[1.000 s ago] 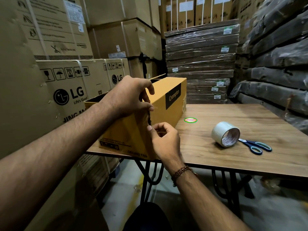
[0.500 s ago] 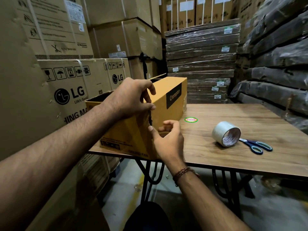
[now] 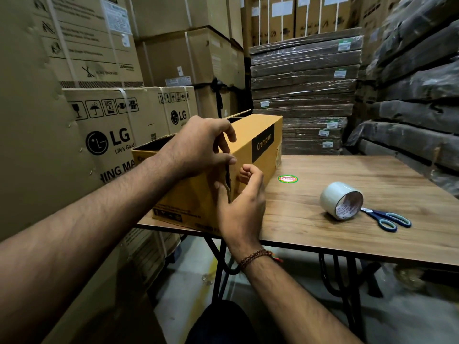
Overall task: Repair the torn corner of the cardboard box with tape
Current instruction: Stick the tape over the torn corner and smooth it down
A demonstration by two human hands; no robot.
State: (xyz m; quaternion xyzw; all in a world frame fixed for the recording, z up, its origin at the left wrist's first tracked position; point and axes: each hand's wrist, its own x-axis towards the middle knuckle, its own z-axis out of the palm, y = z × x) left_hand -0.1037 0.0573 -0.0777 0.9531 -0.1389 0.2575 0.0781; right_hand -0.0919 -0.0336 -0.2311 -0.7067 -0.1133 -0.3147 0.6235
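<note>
A yellow cardboard box (image 3: 255, 130) labelled Crompton lies on the left end of the wooden table (image 3: 360, 175), its top open. The near vertical corner is split by a dark torn seam (image 3: 228, 178). My left hand (image 3: 198, 147) grips the top of that corner, thumb and fingers pinching the edge. My right hand (image 3: 244, 207) presses against the lower corner, its thumb on the left of the tear and its fingers curled on the right face. A roll of whitish tape (image 3: 341, 201) lies on its side to the right, with blue-handled scissors (image 3: 387, 218) touching it.
Large LG cartons (image 3: 106, 125) stand close on the left. Wrapped flat stacks (image 3: 305, 90) rise behind the table and dark wrapped bundles (image 3: 417, 78) on the right. A round green-red sticker (image 3: 287, 178) lies on the tabletop. The table's near edge (image 3: 347, 252) runs just past my right wrist.
My right hand has risen along the torn corner and opened from a pinch into a cupped press on the box face. My left hand stays on the top corner.
</note>
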